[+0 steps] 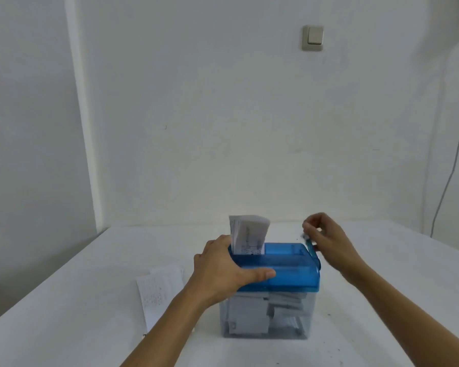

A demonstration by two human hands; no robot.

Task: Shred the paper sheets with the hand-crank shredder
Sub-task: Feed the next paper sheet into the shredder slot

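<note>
The hand-crank shredder (289, 263) has a blue lid on a clear bin and stands in the middle of the table. A printed paper sheet (248, 234) sticks upright out of the slot at the lid's left end. My left hand (223, 271) grips the lid's left side, thumb laid along the front. My right hand (326, 239) pinches the knob of the blue crank (311, 247) at the lid's right end; the knob itself is blurred. Paper pieces (265, 311) fill the clear bin.
More printed sheets (159, 290) lie flat on the white table (382, 300), left of the shredder and partly under my left forearm. A white wall with a light switch (313, 38) rises behind the table. Cables hang at the far right.
</note>
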